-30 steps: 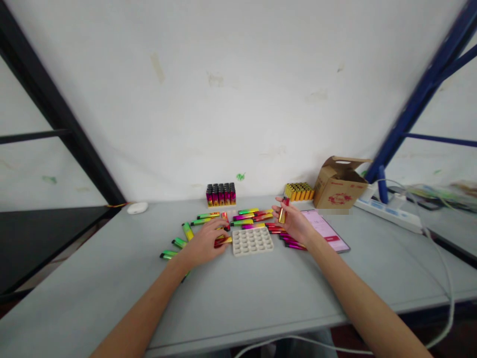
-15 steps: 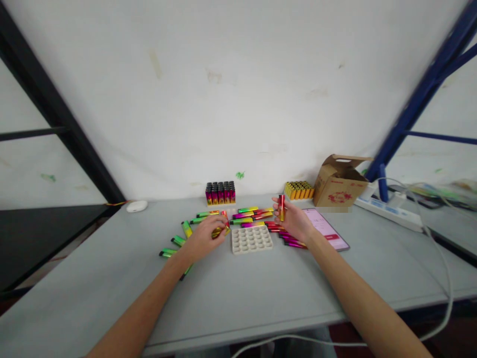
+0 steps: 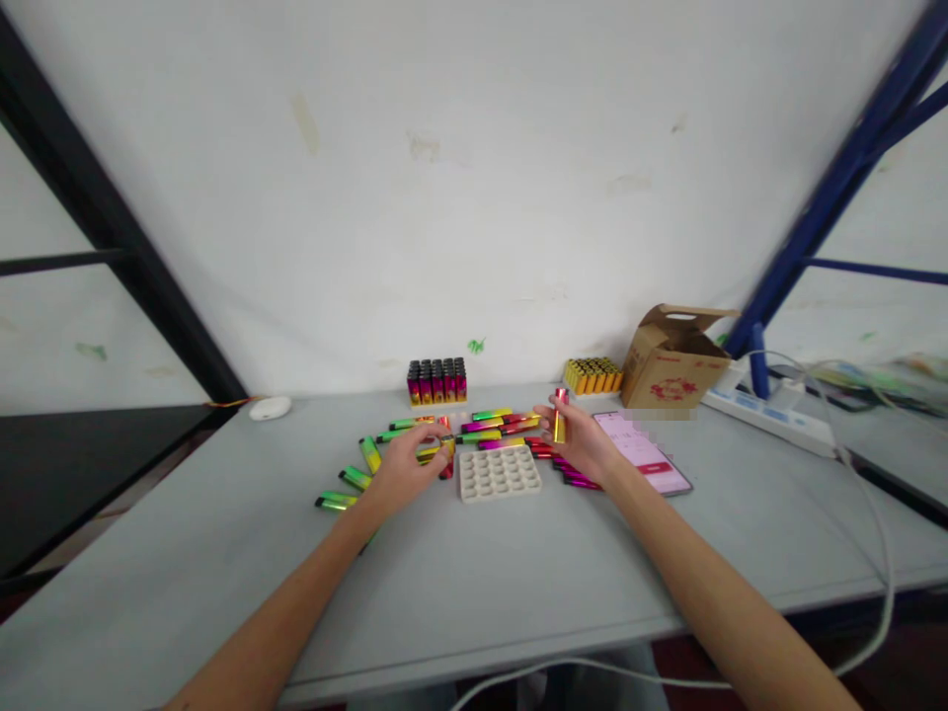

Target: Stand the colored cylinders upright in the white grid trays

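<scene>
Left of the empty socket tray (image 3: pixel 500 474) on the worktop (image 3: pixel 474 583), the left hand (image 3: pixel 400 469) pinches a yellow-red lighter (image 3: pixel 442 451). Just right of that tray, the right hand (image 3: pixel 585 446) pinches an upright lighter (image 3: pixel 560 415) off the surface.

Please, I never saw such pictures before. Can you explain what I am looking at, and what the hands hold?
There is no machine: these are a person's two bare hands, seen by a camera worn on the head, looking down at a grey table. The left hand pinches a shiny yellow-and-red stick, perhaps a lighter; the right hand holds a red-and-gold stick upright. Between them lies a white tray with empty round holes. More colourful sticks lie loose around it, near a pink-screened phone and a brown cardboard box.
</scene>
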Demonstrator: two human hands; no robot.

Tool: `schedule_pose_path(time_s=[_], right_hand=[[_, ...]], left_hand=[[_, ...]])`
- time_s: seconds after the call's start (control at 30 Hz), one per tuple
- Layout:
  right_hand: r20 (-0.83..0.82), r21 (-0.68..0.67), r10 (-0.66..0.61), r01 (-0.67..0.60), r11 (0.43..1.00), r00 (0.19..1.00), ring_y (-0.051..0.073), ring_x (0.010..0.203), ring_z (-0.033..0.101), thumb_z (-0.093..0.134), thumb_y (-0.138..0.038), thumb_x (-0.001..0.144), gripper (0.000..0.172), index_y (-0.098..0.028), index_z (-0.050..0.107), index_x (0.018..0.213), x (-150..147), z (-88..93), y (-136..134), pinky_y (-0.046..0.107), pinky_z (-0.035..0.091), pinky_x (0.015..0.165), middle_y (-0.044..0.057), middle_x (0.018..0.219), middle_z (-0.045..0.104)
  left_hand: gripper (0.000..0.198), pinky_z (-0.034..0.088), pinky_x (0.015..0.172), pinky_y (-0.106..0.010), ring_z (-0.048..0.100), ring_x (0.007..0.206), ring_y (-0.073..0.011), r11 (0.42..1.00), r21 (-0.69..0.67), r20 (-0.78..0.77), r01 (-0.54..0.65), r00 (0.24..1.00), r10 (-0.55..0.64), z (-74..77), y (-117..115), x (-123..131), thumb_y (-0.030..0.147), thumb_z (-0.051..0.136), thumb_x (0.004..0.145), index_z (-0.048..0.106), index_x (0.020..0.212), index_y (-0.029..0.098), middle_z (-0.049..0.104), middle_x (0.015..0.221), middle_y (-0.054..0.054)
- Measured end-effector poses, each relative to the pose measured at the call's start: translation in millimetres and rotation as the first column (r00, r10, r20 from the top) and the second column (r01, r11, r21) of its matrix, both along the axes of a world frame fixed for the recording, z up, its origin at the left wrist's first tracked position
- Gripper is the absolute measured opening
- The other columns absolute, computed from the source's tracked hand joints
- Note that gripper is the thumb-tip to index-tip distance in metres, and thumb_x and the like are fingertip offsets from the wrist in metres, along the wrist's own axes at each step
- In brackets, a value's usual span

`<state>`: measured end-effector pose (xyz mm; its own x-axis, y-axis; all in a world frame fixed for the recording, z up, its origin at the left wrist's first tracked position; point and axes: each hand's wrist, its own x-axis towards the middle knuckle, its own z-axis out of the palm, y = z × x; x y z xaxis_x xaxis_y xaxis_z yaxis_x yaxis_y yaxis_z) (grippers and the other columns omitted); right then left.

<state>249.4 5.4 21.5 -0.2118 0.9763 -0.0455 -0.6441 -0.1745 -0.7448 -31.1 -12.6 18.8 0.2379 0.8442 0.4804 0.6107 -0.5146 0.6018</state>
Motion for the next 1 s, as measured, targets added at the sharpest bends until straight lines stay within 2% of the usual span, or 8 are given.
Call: schedule_pose_path(time_s=[0.17,0.27,0.33,0.4,0.57,0.77,0.87,1.0], right_hand=[[-0.011,-0.025,0.130,-0.130,0.991,0.991,0.015,0.068,0.067,0.062,-0.022,0.082,0.007,-0.019,0.059,0.077,1.6,3.3,-0.7,0.025,0.052,0.058,0.004,0.087,0.074],[0.010,-0.024,0.078,-0.078,0.997,0.997,0.011,0.059,0.061,0.063,-0.020,0.081,0.002,-0.020,0.061,0.082,8.3,5.6,-0.1,0.022,0.048,0.050,0.002,0.087,0.073],[0.022,-0.023,0.005,-0.005,1.000,1.000,0.009,0.052,0.055,0.063,-0.019,0.080,0.009,-0.021,0.063,0.088,13.5,7.5,1.2,0.020,0.043,0.044,0.001,0.085,0.073],[0.002,-0.015,-0.024,0.024,1.000,1.000,0.010,0.052,0.053,0.060,-0.019,0.079,0.015,-0.021,0.064,0.093,17.3,9.2,2.9,0.021,0.042,0.045,0.001,0.082,0.072],[-0.064,0.006,0.022,-0.022,1.000,0.998,0.014,0.069,0.062,0.057,-0.018,0.077,0.019,-0.019,0.064,0.094,15.9,10.3,5.3,0.025,0.050,0.060,0.005,0.085,0.071],[-0.031,-0.019,0.049,-0.050,0.999,0.998,0.014,0.068,0.063,0.057,-0.022,0.081,0.021,-0.018,0.063,0.100,9.3,7.9,2.3,0.025,0.050,0.060,0.005,0.087,0.071],[0.010,-0.036,0.050,-0.050,0.998,0.999,0.013,0.064,0.061,0.058,-0.025,0.082,0.024,-0.019,0.062,0.105,8.5,8.0,0.6,0.024,0.048,0.056,0.003,0.085,0.071],[0.016,-0.029,0.102,-0.102,0.994,0.995,0.010,0.051,0.050,0.057,-0.033,0.083,0.028,-0.021,0.061,0.108,9.1,7.8,-0.1,0.019,0.035,0.041,-0.002,0.072,0.063]], left_hand=[[0.024,0.055,0.079,-0.037,0.069,0.080,-0.0221,0.992,-0.120,0.057,0.035,0.998,-0.028,0.1,-2.9,4.1,0.034,0.053,0.078,0.062,0.092,0.017,0.073,0.088,-0.006],[0.023,0.057,0.072,-0.036,0.070,0.069,-0.0205,0.984,-0.165,0.117,0.064,0.992,-0.045,0.4,-5.1,5.8,0.036,0.054,0.079,0.058,0.093,0.018,0.073,0.081,-0.004],[0.022,0.057,0.070,-0.035,0.070,0.065,-0.0201,0.981,-0.177,0.140,0.074,0.989,-0.050,0.8,-6.1,6.5,0.037,0.055,0.079,0.056,0.092,0.019,0.073,0.078,-0.003],[0.023,0.057,0.072,-0.036,0.071,0.068,-0.0206,0.980,-0.183,0.157,0.073,0.987,-0.044,1.3,-6.2,7.0,0.037,0.056,0.079,0.057,0.092,0.019,0.074,0.078,-0.003],[0.038,0.056,0.082,-0.042,0.071,0.087,-0.0266,0.969,-0.241,0.295,0.062,0.955,0.012,2.1,-3.8,8.5,0.042,0.062,0.073,0.062,0.098,0.014,0.075,0.088,-0.010],[0.054,0.056,0.085,-0.045,0.071,0.088,-0.0271,0.923,-0.346,0.474,0.169,0.880,0.017,0.6,0.5,8.6,0.055,0.068,0.069,0.061,0.101,0.011,0.075,0.091,-0.013],[0.057,0.056,0.086,-0.044,0.071,0.089,-0.0266,0.922,-0.339,0.499,0.188,0.867,0.007,-2.5,3.4,7.6,0.058,0.069,0.066,0.061,0.099,0.012,0.075,0.091,-0.012],[0.054,0.058,0.079,-0.041,0.071,0.083,-0.0251,0.934,-0.318,0.451,0.162,0.893,-0.002,-3.8,2.5,7.2,0.055,0.071,0.068,0.062,0.100,0.014,0.074,0.089,-0.010]])
